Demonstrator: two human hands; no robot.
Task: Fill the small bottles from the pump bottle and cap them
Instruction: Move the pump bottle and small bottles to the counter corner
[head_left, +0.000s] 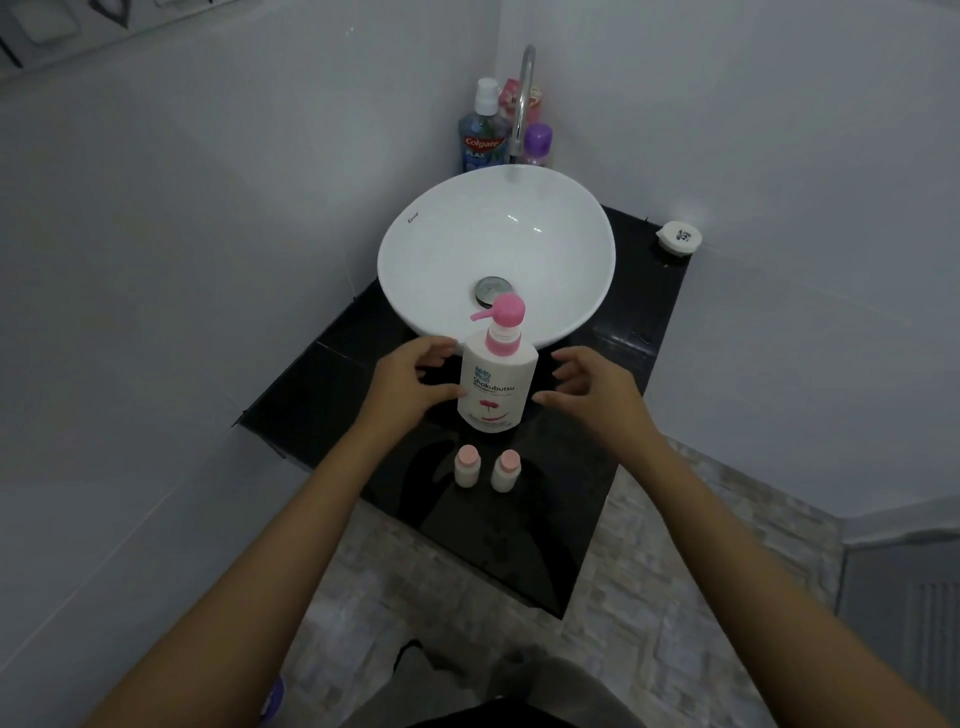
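Pump bottle (497, 382) stands mid-frame on the black counter (587, 467), right in front of the sink (496, 254). Left hand (410, 376) has its fingers loosely curved with the thumb at the bottle's side, right hand (587, 384) hovers spread just beside it. Two capped small bottles (465, 465) stand lower down.

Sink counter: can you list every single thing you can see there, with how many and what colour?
pump bottle: 1, white with pink pump, upright on the counter before the basin
small bottles: 2, white with pink caps on, side by side at the counter's front
basin: 1, white, round, on the counter
counter: 1, black, glossy
tap: 1, silver, behind the basin
mouthwash bottle: 1, blue with white cap, back corner
purple-capped bottle: 1, right of the tap
white round lid: 1, counter's far right
left hand: 1, touches the pump bottle's side
right hand: 1, fingers curled, just clear of the bottle
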